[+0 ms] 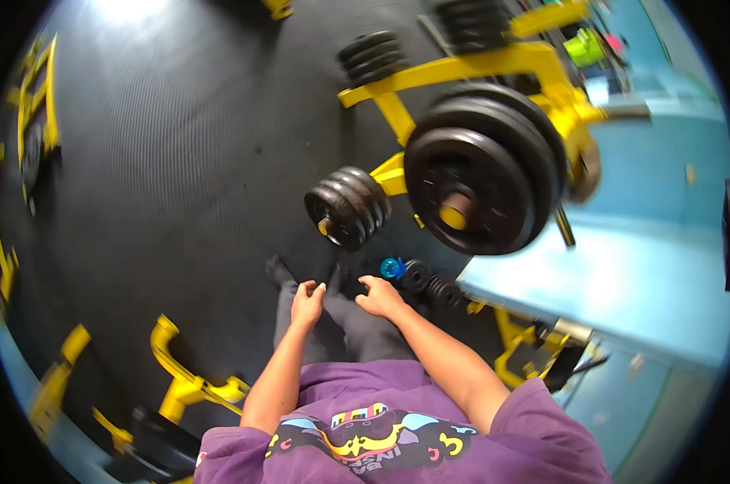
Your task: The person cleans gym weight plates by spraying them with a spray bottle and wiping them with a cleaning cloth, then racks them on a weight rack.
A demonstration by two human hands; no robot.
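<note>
My left hand (307,305) hangs in front of my legs, fingers loosely bent and thumb slightly apart, with nothing visible in it. To its right, my right hand (379,297) is also over my legs, its fingertips and thumb apart, and I see no object in it. A gap separates the two hands. Beyond them, a stack of dark weight plates (345,208) sits on a peg of a yellow plate rack (454,71). Larger black plates (474,181) hang on the rack to the right. A blue round object (392,268) lies near my right hand.
Small dark plates (444,290) are on the floor beside a light blue surface (591,278). Yellow frames (38,113) stand far left, and a curved yellow bar (171,367) is close on my left. Black ribbed matting (171,161) covers the floor. The rack area is blurred.
</note>
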